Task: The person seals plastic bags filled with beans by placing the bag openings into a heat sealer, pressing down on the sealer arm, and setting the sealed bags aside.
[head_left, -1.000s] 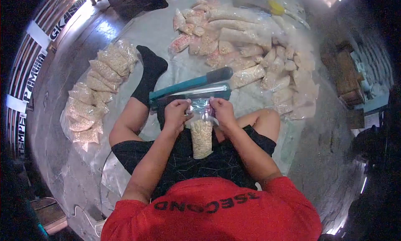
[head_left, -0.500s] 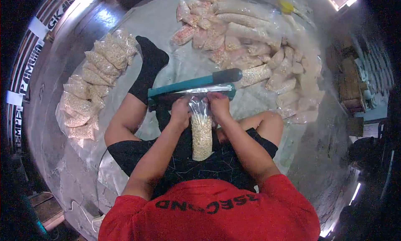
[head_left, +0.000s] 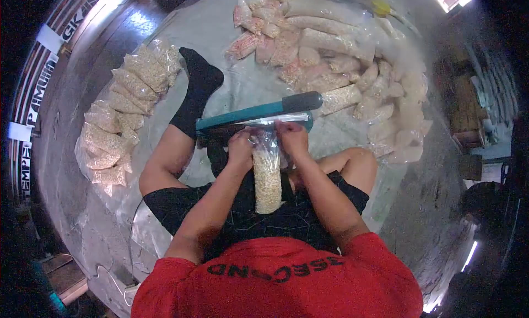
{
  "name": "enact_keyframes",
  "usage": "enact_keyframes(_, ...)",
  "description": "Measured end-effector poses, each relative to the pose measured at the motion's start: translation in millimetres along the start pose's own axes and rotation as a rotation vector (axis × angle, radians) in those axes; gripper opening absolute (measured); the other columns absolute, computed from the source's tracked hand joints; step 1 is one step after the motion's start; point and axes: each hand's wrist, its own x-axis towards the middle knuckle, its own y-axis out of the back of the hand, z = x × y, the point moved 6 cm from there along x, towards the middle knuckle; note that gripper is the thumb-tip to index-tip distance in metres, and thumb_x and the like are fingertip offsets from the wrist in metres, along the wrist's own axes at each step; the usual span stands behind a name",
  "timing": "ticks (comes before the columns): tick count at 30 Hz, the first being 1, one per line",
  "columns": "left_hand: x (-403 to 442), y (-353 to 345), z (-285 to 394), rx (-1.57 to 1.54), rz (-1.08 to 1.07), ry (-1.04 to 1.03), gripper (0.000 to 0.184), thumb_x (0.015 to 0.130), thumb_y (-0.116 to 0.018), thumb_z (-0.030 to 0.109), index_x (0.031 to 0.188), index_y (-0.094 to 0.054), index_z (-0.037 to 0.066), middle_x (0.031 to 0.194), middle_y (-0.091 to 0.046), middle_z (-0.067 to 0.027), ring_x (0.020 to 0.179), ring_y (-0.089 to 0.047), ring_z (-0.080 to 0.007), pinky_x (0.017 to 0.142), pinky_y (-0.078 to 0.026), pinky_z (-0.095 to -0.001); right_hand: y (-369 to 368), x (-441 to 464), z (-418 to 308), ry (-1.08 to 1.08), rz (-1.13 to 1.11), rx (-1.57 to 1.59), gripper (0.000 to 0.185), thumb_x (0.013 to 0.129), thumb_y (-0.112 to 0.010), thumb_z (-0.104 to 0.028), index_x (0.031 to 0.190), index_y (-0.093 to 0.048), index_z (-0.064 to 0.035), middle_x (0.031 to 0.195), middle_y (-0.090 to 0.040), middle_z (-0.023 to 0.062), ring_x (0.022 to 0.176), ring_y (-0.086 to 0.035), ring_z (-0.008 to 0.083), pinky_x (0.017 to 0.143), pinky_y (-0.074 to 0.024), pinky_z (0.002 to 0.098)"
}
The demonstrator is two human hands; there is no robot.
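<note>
Between my knees hangs a clear plastic bag [head_left: 268, 180], its lower part full of pale grains. My left hand [head_left: 241, 149] pinches the left side of the bag's top, and my right hand [head_left: 292, 138] grips the right side. The bag's top edge lies at the front of a teal sealer [head_left: 242, 116] with a dark handle. The sealer's arm is raised a little above its base, with a pale strip between them. My fingertips are close to that strip, and some are hidden behind the plastic.
A curved row of filled bags [head_left: 118, 111] lies on the floor sheet at the left. Many more filled bags [head_left: 330, 42] are piled ahead and to the right. My socked foot [head_left: 199, 78] is left of the sealer. A wooden crate [head_left: 467, 108] stands far right.
Both hands have brought the bag's top forward to the sealer's front edge, and the left hand has turned more palm-down. The view has shifted slightly.
</note>
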Motion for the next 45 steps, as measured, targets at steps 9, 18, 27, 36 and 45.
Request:
enact_keyframes(9,3,1,-3,-0.045,0.019,-0.022,0.024,0.105,-0.050,0.019,0.105,-0.064,0.000,0.100,-0.071,-0.0154,0.086,-0.067,-0.0251,0.081,-0.057,-0.0388,110,-65,-145,0.841,0.675,-0.195,0.029,0.089,-0.073,-0.021,0.112,-0.068,-0.0047,0.108,-0.067,0.0145,0.106,-0.062,0.0331,0.095,-0.0475,0.0438)
enact_keyframes(18,-19,-12,14,-0.131,0.079,-0.049,0.016,0.101,-0.053,0.012,0.099,-0.065,0.001,0.089,-0.069,-0.0112,0.073,-0.064,-0.0196,0.065,-0.054,-0.0331,82,-43,-129,0.927,0.426,-0.460,0.028,0.086,-0.075,-0.019,0.109,-0.069,-0.0049,0.121,-0.064,0.0157,0.117,-0.056,0.0366,0.103,-0.0417,0.0477)
enact_keyframes(27,-4,-2,1,-0.114,0.132,-0.045,0.017,0.098,-0.054,0.012,0.093,-0.065,0.001,0.084,-0.068,-0.0087,0.069,-0.061,-0.0165,0.067,-0.050,-0.0310,73,-30,-97,0.863,0.418,-0.549,0.024,0.087,-0.074,-0.017,0.107,-0.070,-0.0037,0.117,-0.066,0.0160,0.112,-0.058,0.0361,0.101,-0.0431,0.0465)
enact_keyframes(36,3,20,-14,0.058,0.039,-0.104,0.023,0.101,-0.052,0.017,0.104,-0.067,0.000,0.110,-0.069,-0.0141,0.102,-0.066,-0.0243,0.093,-0.053,-0.0390,62,-15,-70,0.737,0.385,-0.659,0.020,0.086,-0.074,-0.019,0.101,-0.074,-0.0054,0.118,-0.069,0.0135,0.107,-0.060,0.0360,0.094,-0.0490,0.0444)
enact_keyframes(45,-95,32,8,-0.046,0.074,0.192,0.040,0.106,-0.049,0.028,0.137,-0.051,0.003,0.141,-0.056,-0.0124,0.132,-0.052,-0.0274,0.111,-0.040,-0.0378,56,-12,-62,0.752,0.407,-0.706,0.021,0.089,-0.073,-0.021,0.105,-0.074,-0.0073,0.121,-0.068,0.0122,0.107,-0.061,0.0348,0.095,-0.0488,0.0442)
